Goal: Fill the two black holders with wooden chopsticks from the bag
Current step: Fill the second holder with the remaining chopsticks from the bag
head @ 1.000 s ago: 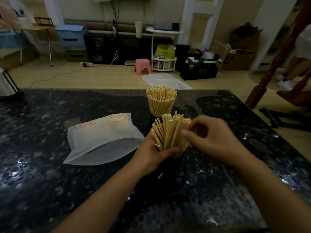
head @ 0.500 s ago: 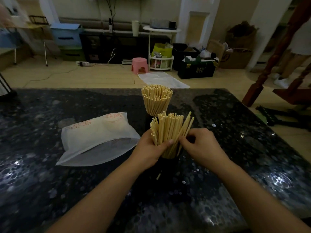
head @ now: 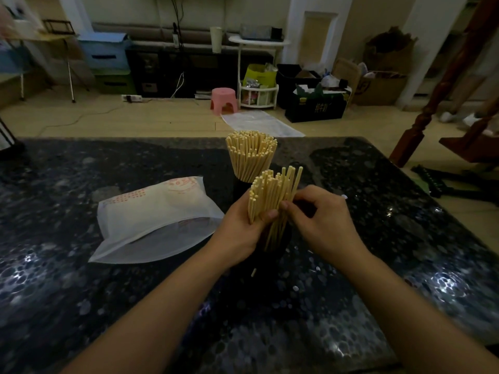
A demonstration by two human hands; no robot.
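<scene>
The dark speckled bench (head: pixel 81 306) runs wide before me, its far edge meeting the wooden floor; bare stone lies open to the right and near me. The white bag (head: pixel 156 220) lies flat on the left, mouth toward me. Beyond my hands, the far holder's chopsticks (head: pixel 251 155) fan upright. My left hand (head: pixel 243 233) grips the near bundle of chopsticks (head: pixel 270 195), standing in the near black holder (head: pixel 280 241), barely visible. My right hand (head: pixel 321 225) pinches sticks at the bundle's right side.

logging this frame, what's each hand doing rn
left hand: grips the chopstick bundle
right hand: fingers curled, pinching chopsticks in that bundle
</scene>
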